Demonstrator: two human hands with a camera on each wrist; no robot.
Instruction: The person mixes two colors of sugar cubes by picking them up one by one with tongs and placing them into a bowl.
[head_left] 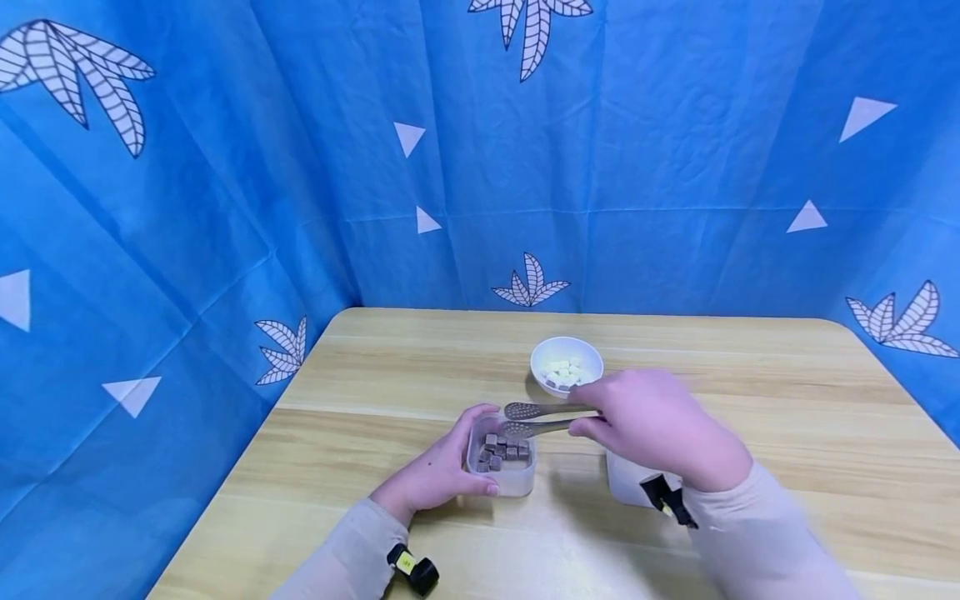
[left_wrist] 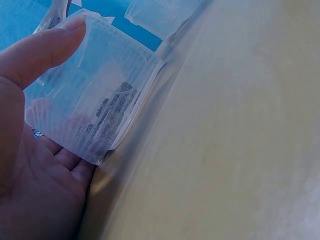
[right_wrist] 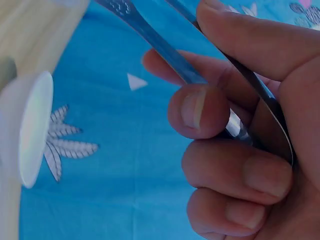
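Note:
My left hand [head_left: 442, 468] grips a translucent plastic container [head_left: 516, 484], with the thumb on its near side and the fingers round its far side. Several dark brown cubes [head_left: 491, 451] lie inside. Through the container wall [left_wrist: 107, 60] in the left wrist view, the cubes look blurred. My right hand [head_left: 663, 429] holds metal tongs [right_wrist: 160, 47], whose perforated tips hover over the container. The two arms of the tongs stand apart, and I see nothing between the tips. In the right wrist view, the fingers are curled round the tongs.
Behind the tongs stands a white bowl [head_left: 542, 385] with several pale cubes [head_left: 558, 369] and a few darker ones. A second translucent container [head_left: 624, 483] sits partly hidden under my right hand and wrist. A blue patterned curtain [head_left: 480, 167] hangs behind the wooden table [head_left: 810, 417].

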